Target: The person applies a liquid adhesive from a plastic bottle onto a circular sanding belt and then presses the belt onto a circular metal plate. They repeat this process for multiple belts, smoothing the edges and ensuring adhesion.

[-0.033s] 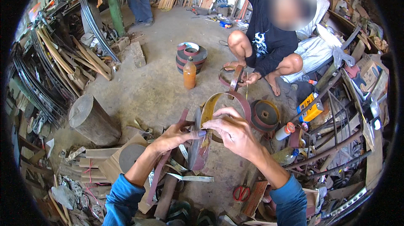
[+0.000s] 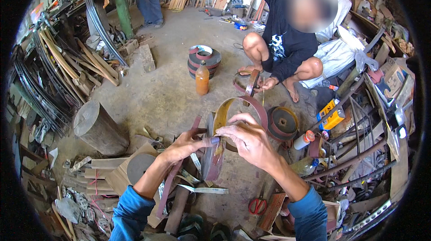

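My left hand (image 2: 183, 145) grips the wheel (image 2: 207, 161), my fingertips out of sight behind it. My right hand (image 2: 246, 137) pinches the looped sanding strip (image 2: 221, 117) by the wheel, covering part of it.

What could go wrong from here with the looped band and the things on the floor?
The looped band may spring away if the right grip loosens. The bottle of orange liquid stands upright on the floor, so a careless kick might tip it. The red-handled scissors lie on the floor, where someone could step on them.
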`<state>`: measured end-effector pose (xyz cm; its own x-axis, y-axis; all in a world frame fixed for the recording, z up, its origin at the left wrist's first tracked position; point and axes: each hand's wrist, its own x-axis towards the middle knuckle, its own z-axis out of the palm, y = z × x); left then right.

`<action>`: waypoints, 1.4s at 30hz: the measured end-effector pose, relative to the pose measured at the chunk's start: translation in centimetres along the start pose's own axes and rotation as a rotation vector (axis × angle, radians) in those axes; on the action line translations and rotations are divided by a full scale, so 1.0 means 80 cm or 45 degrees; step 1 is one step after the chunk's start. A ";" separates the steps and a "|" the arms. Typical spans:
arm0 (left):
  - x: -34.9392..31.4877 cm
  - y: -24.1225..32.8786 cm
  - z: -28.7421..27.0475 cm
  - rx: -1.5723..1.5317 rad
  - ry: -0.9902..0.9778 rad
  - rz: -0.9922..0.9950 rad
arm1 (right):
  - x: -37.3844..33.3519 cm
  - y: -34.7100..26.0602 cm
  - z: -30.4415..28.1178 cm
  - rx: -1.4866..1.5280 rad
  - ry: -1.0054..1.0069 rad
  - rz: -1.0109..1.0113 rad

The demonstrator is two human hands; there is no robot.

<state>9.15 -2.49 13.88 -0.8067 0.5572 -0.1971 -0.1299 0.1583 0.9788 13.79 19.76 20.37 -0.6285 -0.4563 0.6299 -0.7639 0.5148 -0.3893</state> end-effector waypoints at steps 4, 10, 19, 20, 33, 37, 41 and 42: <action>-0.001 0.007 0.002 -0.061 0.046 -0.001 | 0.007 -0.007 -0.002 -0.002 0.042 0.050; 0.000 0.007 0.008 -0.192 0.099 -0.029 | 0.007 -0.016 -0.003 -0.051 0.072 0.260; 0.013 0.004 0.012 -0.616 -0.026 -0.173 | -0.021 -0.011 0.000 -0.225 0.050 -0.021; 0.011 0.005 0.013 -0.592 -0.023 -0.182 | -0.025 -0.010 -0.001 -0.293 0.009 -0.095; 0.021 0.031 0.011 -0.557 0.029 -0.272 | -0.074 -0.016 0.004 -0.658 -0.079 -0.431; 0.031 0.029 0.010 -0.560 0.047 -0.303 | -0.089 -0.013 0.007 -0.803 -0.062 -0.511; 0.040 0.022 0.007 -0.596 0.038 -0.320 | -0.105 -0.017 0.014 -0.870 -0.040 -0.511; 0.044 0.022 0.007 -0.617 0.039 -0.323 | -0.109 -0.017 0.015 -0.863 0.003 -0.498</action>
<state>6.41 0.16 14.85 -0.7310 0.5251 -0.4359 -0.5675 -0.1129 0.8156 20.14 22.17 14.57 -0.3311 -0.6949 0.6384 -0.6732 0.6480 0.3562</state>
